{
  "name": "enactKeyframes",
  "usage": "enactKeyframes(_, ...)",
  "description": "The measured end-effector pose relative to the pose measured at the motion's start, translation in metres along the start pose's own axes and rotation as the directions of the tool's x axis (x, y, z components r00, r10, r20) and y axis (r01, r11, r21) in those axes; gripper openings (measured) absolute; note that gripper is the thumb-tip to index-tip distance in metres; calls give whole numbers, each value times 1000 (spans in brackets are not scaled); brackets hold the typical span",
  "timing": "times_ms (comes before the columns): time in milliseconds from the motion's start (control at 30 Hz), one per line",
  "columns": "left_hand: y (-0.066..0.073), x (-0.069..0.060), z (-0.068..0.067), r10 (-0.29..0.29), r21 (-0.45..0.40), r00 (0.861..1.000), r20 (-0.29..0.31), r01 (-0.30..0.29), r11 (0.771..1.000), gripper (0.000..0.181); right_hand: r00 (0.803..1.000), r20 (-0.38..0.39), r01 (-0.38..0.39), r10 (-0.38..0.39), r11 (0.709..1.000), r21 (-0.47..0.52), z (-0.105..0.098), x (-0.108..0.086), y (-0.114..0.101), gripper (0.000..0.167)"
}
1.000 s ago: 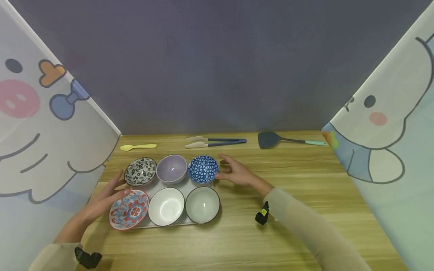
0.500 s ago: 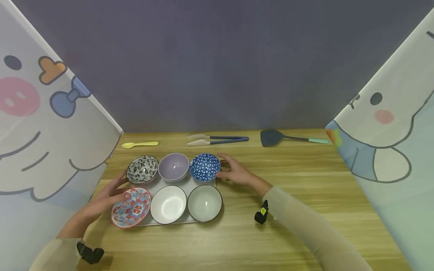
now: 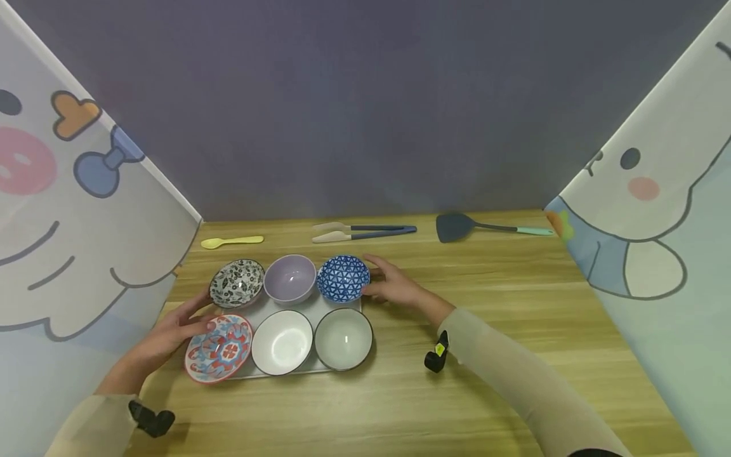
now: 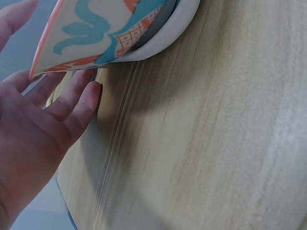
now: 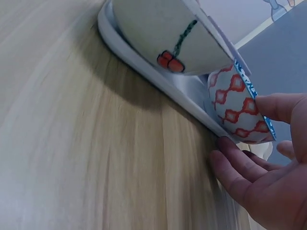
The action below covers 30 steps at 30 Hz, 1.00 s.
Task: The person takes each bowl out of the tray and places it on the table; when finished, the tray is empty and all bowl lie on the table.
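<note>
Six bowls stand in two rows on a white tray [image 3: 264, 311]. At the back are a black-and-white floral bowl [image 3: 237, 284], a purple bowl [image 3: 290, 279] and a blue patterned bowl [image 3: 343, 278]; in front, a red-and-blue bowl [image 3: 219, 348], a white bowl [image 3: 282, 343] and a pale grey bowl [image 3: 344, 339]. My left hand [image 3: 165, 336] is at the tray's left end, fingers extended, thumb over the red-and-blue bowl's rim. My right hand [image 3: 398, 287] is at the right end, thumb at the blue bowl's rim [image 5: 254, 96], other fingers low by the tray's edge [image 5: 163, 85].
Along the back of the wooden table [image 3: 485, 355] lie a yellow spoon [image 3: 232, 241], tongs [image 3: 365, 233] and a dark spatula [image 3: 455, 227] with a mint handle. A grey wall [image 3: 365, 114] rises behind, with cartoon-printed panels on both sides.
The head view has shifted slightly. Both hands remain at the tray's ends, the left fingers a little lower beside the tray; the bowls keep their arrangement.
</note>
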<state>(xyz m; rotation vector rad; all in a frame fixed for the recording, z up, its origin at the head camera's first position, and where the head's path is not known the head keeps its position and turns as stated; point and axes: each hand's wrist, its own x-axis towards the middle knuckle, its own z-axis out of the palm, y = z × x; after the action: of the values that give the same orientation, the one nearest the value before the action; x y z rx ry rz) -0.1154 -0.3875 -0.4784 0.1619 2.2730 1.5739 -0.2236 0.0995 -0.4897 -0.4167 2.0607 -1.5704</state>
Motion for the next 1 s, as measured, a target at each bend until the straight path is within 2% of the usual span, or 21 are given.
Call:
enactKeyframes(233, 0, 2, -4, 21, -40, 1000, 17, -20, 999, 84, 999, -3, -53, 53, 995, 86, 5, 3, -9, 71)
enactKeyframes(467, -4, 4, -6, 53, -50, 998, 34, -51, 997, 84, 995, -54, -75, 84, 985, 153, 7, 3, -7, 66)
enactKeyframes(733, -12, 3, -7, 52, -27, 998, 22, -52, 998, 83, 985, -110, -102, 135, 959, 264, 13, -1, -6, 58)
enactKeyframes(1000, -12, 3, -9, 64, -50, 997, 34, -62, 997, 80, 972, -147, -119, 182, 926, 358, 17, -4, -8, 54)
